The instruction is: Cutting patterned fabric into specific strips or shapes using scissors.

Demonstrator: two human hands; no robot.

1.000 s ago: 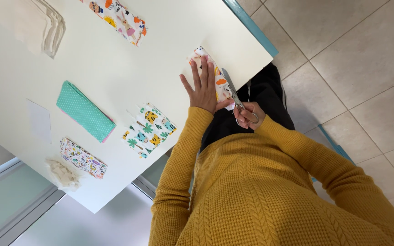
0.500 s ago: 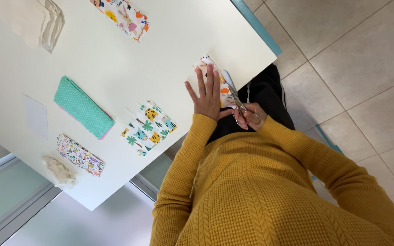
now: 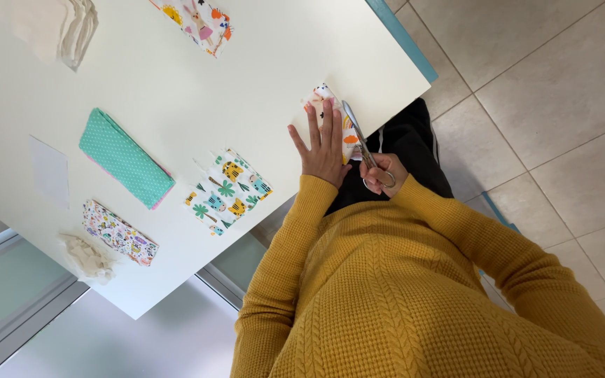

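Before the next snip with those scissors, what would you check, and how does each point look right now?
1. Left hand flat on the printed fabric strip, holding it down: ok.
2. Right hand gripping the scissors by the handles: ok.
3. Left fingers away from the blades: cannot tell, they lie very close beside them.
4. Blades lined up along the strip: ok, they point along its edge.
5. Strip supported by the white table: ok, though it sits near the table's edge.
6. Other fabric pieces out of the way, such as the tiger-print piece: ok.
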